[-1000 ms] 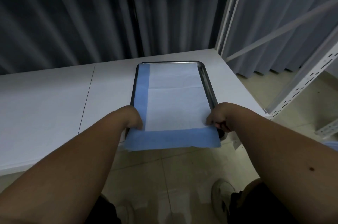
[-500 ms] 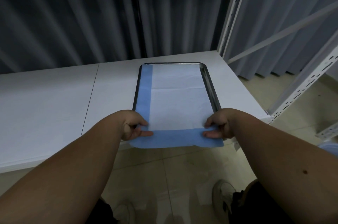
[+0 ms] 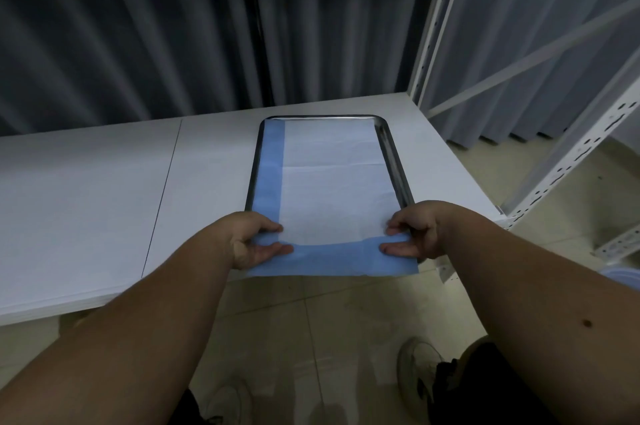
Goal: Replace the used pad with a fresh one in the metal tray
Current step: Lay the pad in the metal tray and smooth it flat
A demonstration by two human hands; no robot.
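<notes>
Shoes stand on the tiled floor at 6 o'clock, closest to the camera; two bare arms reach up from there toward the white table. At about 7 o'clock from the tray's middle, the left hand pinches the near left corner of the pad, thumb on top and fingers curled around the edge; at about 5 o'clock, the right hand pinches the near right corner the same way; the two hands are apart, one at each corner. The pad is white in the middle with a blue strip along its left side and its near end; the near blue end hangs past the table edge, over the floor; the rest of it lies flat inside the metal tray. The tray sits on the table near the right end, its long side running toward 12 o'clock. A white metal rack stands at 2 o'clock, just beside the table; grey curtains hang behind it all at 12 o'clock.
</notes>
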